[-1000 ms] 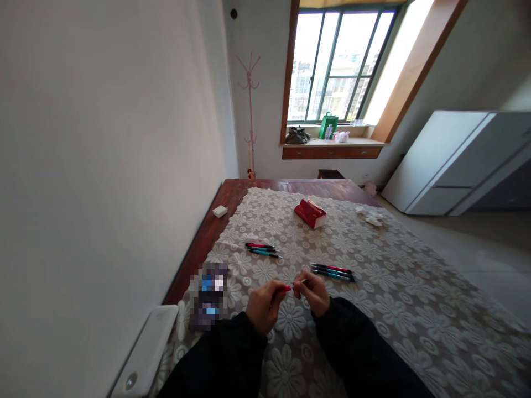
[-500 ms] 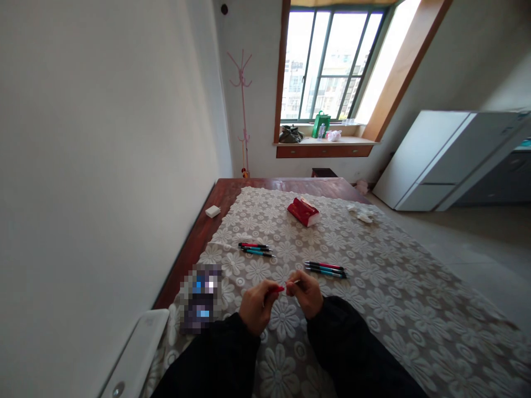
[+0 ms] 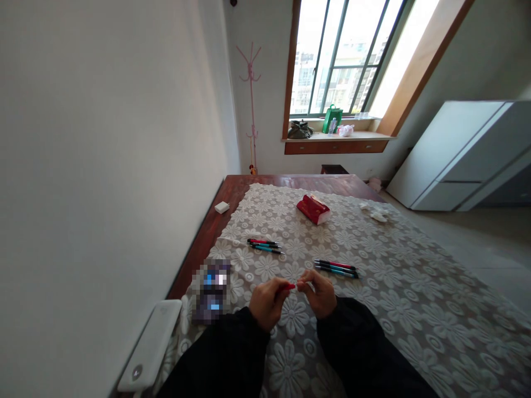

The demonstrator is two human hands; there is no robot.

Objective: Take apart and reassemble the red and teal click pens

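My left hand (image 3: 265, 303) is closed around a small red piece (image 3: 291, 286) whose tip pokes out toward the right; most of it is hidden, so its kind does not show. Close by on the right, my right hand (image 3: 319, 296) is pinched, thumb against forefinger, a small gap from the red tip. Whatever its fingertips hold is too small to make out. Beyond my right hand lie several pens (image 3: 337, 268) side by side, red, blue and black. Another group of pens (image 3: 265, 246) rests farther off to the left, in like colours.
A flower-patterned cloth (image 3: 286, 367) covers the wooden table (image 3: 238, 190). On it are a red packet (image 3: 314, 209), crumpled white tissue (image 3: 375, 213) and a blurred-out item (image 3: 211, 290). A white power bank-like device (image 3: 151, 342) lies at the left edge, near the wall; a white adapter (image 3: 222, 207) sits farther back.
The camera view has turned slightly, so everything appears shifted to the right. Both hands keep nearly the same pose, with the red piece still in the left.
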